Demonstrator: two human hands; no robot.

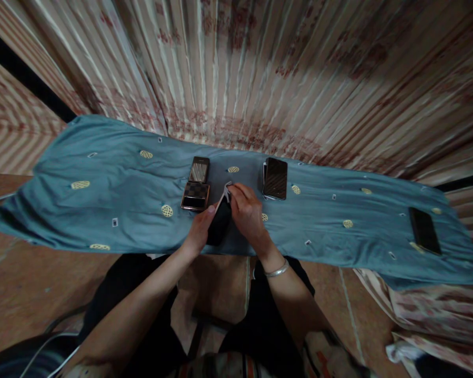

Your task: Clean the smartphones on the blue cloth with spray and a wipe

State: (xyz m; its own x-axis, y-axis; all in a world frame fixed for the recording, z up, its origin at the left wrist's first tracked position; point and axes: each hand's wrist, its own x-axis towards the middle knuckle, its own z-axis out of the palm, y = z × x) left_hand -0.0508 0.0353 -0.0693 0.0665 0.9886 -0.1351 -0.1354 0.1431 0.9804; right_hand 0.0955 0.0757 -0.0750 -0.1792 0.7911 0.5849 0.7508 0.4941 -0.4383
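Just above the table's near edge, my left hand (199,231) is closed around a dark, flat, phone-like object (219,223), held tilted on edge. My right hand (247,209) pinches a thin light-grey piece (227,188), perhaps cloth, at the upper end of that object. Whether the piece is part of it or separate, I cannot tell. Close to my left fingers lies an unfolded flip phone, with a checked lower half (196,196) and a shiny upper half (199,169). Beyond my right hand, a black phone (276,178) rests on another light-edged item, mostly hidden.
A narrow table wears a blue-green cloth (137,205) with pineapple prints. Another dark phone (424,231) lies near its right end. Striped curtains (228,79) hang along the far side. A dark round container (27,357) with a pale cable is at lower left.
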